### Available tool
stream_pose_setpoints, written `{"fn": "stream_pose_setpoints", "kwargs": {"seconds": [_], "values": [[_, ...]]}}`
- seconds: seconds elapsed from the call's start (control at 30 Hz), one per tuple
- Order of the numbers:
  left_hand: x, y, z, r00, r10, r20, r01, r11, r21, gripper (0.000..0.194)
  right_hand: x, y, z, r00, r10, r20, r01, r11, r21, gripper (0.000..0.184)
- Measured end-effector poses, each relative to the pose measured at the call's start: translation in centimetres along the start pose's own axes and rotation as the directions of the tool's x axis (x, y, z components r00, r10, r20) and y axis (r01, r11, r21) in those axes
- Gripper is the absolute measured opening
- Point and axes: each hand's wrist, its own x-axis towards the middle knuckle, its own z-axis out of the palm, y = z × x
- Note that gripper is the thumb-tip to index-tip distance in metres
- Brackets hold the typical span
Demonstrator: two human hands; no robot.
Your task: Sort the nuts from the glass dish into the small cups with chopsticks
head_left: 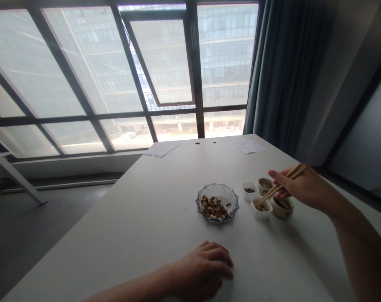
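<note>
My right hand (299, 187) holds a pair of wooden chopsticks (272, 188), and their tips point down at a small white square dish (261, 212) of tan pieces. Another white square dish (250, 191) beside it holds a few dark bits. Two small ceramic bowls (265, 185) (281, 207) sit just behind and to the right of these dishes, partly hidden by my hand and the chopsticks. To the left stands a scalloped glass dish (217, 203) heaped with brown-and-tan shells or seeds. My left hand (203, 268) rests on the white table (130, 218) near its front edge, fingers curled, holding nothing.
Sheets of paper (162, 148) (250, 146) lie at the far end of the table, below a large window and a dark teal curtain (284, 71). The table's left edge drops to a grey floor (45, 235).
</note>
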Motion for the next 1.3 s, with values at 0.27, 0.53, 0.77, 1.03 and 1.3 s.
{"fn": "stream_pose_setpoints", "kwargs": {"seconds": [0.27, 0.53, 0.77, 1.03, 1.3], "values": [[0.0, 0.0, 0.0, 1.0, 0.003, -0.003, -0.003, 1.0, -0.012, 0.037, 0.1, -0.2, -0.2, 0.992, -0.012, -0.128, 0.019, 0.998, 0.059, 0.056], [0.0, -0.1, 0.1, 1.0, 0.002, 0.009, -0.002, 1.0, 0.006, 0.04, 0.5, -0.4, 5.3, 0.979, -0.203, 0.014, 0.193, 0.951, 0.24, 0.056], [0.1, -0.1, 0.1, 1.0, 0.008, 0.001, -0.008, 1.0, 0.003, 0.036, 0.6, 0.6, 10.8, 0.95, -0.22, 0.221, 0.157, 0.95, 0.268, 0.05], [0.2, -0.1, 0.2, 1.0, 0.015, 0.002, -0.015, 1.0, 0.005, 0.038, 0.6, 1.5, 12.1, 0.958, -0.2, 0.207, 0.137, 0.949, 0.283, 0.052], [0.2, 0.0, 0.1, 1.0, 0.016, -0.005, -0.016, 1.0, 0.006, 0.036, 1.2, 0.8, 8.9, 0.979, -0.202, 0.022, 0.191, 0.951, 0.243, 0.055]]}}
